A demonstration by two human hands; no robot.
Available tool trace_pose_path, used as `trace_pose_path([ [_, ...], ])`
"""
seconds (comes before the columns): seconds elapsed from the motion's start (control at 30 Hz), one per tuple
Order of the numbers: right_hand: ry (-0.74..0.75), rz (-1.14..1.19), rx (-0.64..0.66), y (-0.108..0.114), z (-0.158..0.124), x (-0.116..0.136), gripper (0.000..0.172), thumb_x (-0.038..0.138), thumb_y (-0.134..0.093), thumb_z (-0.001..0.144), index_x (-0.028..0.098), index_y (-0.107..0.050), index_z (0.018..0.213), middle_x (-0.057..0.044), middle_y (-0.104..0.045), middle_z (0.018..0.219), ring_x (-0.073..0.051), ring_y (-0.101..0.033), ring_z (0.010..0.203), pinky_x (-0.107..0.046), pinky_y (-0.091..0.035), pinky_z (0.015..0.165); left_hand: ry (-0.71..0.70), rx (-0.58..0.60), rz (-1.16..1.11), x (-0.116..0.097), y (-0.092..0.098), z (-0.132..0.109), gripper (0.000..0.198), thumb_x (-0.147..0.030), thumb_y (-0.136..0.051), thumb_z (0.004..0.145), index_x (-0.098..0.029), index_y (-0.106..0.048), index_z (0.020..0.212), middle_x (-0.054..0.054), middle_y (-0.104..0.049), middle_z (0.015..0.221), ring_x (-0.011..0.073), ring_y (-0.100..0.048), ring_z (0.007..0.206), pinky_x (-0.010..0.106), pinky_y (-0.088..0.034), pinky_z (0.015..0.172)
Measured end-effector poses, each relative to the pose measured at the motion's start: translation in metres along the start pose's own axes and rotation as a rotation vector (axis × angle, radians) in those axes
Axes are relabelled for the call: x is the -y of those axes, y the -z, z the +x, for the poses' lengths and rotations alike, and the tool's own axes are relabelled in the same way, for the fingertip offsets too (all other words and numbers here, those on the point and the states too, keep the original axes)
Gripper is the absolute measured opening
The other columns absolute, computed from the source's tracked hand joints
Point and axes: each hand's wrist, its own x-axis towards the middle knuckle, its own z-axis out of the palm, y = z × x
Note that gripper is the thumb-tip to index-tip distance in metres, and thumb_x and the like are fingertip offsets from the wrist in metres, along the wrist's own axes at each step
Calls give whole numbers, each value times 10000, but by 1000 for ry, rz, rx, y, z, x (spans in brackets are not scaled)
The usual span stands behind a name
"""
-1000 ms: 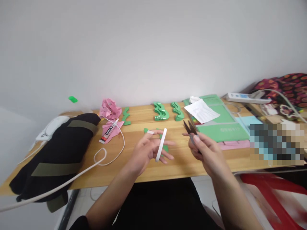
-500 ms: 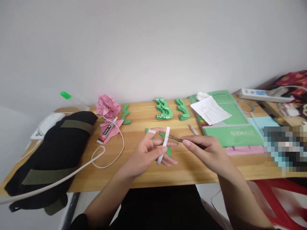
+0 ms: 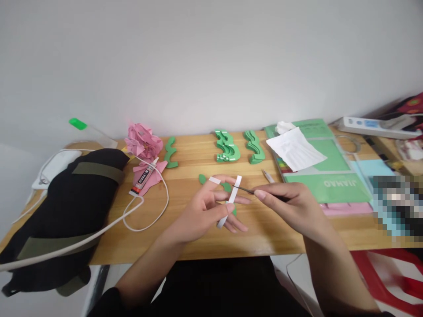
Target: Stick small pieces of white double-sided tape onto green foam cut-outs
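Observation:
My left hand [image 3: 211, 209] is over the wooden table [image 3: 185, 237], pinching a long white strip [image 3: 231, 201] between thumb and fingers. A short white piece [image 3: 214, 180] sticks to its index fingertip. Green cut-outs [image 3: 228, 187] lie under the fingers. My right hand [image 3: 291, 204] grips small dark scissors [image 3: 244, 190], and their tips meet the white strip near its upper end.
A black bag [image 3: 66, 207] and a white cable [image 3: 145, 211] lie at the left. Pink paper [image 3: 143, 143], a glue tube [image 3: 142, 180] and stacks of green shapes [image 3: 226, 149] sit near the wall. Green folders [image 3: 327, 180], white paper [image 3: 294, 149] and a power strip [image 3: 376, 125] are at the right.
My right hand swung the scissors from upright down and left until their tips reached the white strip. The view shifted slightly; my left hand kept holding the strip.

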Motion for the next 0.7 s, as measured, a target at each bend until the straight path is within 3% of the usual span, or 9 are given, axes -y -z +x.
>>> trace_pose_path([
  [0.3, -33, -3, 2, 1, -1, -1, 303, 456, -644, 840, 203, -785, 753, -37, -745, 705, -183, -648, 611, -267, -508, 549, -15, 56, -44, 2, 3, -1, 398, -229, -616, 886, -251, -372, 1200, 105, -716, 1143, 172, -751, 686, 227, -576, 597],
  [0.5, -66, -2, -109, 8, -8, 0, 416, 569, -628, 813, 186, -756, 713, -2, -560, 517, -129, -500, 496, -256, -421, 470, -49, -55, 37, -3, -3, -6, 585, -239, -640, 868, -261, -279, 1328, 116, -711, 1149, 163, -748, 710, 238, -576, 632],
  [0.6, -79, 97, -126, 2, -9, 0, 500, 624, -557, 842, 170, -765, 817, 26, -451, 497, -109, -430, 470, -253, -398, 460, -64, -87, 85, -3, -7, -7, 627, -244, -649, 861, -252, -265, 1357, 125, -706, 1156, 160, -747, 738, 258, -576, 689],
  [0.7, -64, 265, -104, -13, -6, 1, 509, 630, -579, 822, 171, -761, 948, 32, -457, 508, -125, -476, 497, -264, -433, 490, -96, -98, 128, 0, -11, -6, 607, -251, -642, 865, -250, -285, 1356, 117, -708, 1144, 157, -744, 738, 272, -572, 708],
])
